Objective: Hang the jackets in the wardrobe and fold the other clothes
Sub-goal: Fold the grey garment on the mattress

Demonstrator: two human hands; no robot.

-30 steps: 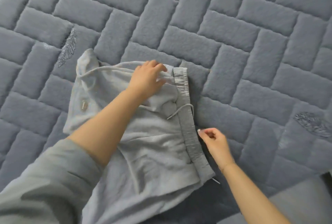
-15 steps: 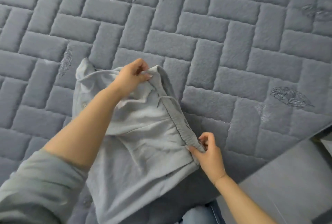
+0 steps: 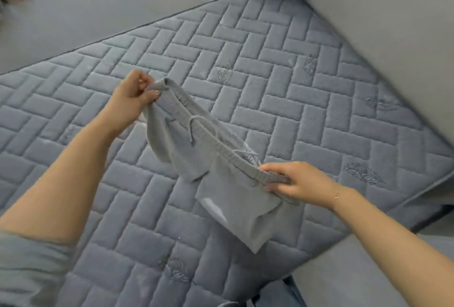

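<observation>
A pair of light grey drawstring shorts point(image 3: 216, 183) hangs in the air above the quilted bed, stretched by its elastic waistband. My left hand point(image 3: 130, 100) pinches the far end of the waistband, fingers curled round the fabric. My right hand point(image 3: 299, 182) grips the near end of the waistband between thumb and fingers. The legs of the shorts dangle below the band, with the drawstring loose near the middle.
The grey-blue quilted bed cover point(image 3: 294, 115) with brick pattern and leaf stitching fills the view. A grey padded frame point(image 3: 98, 11) borders it at the back and another grey padded side point(image 3: 393, 36) at the right. Blurred dark items lie at the top left corner.
Both hands have taken the waistband ends and lifted the shorts off the bed cover. The view has swung up, showing the bed's frame.
</observation>
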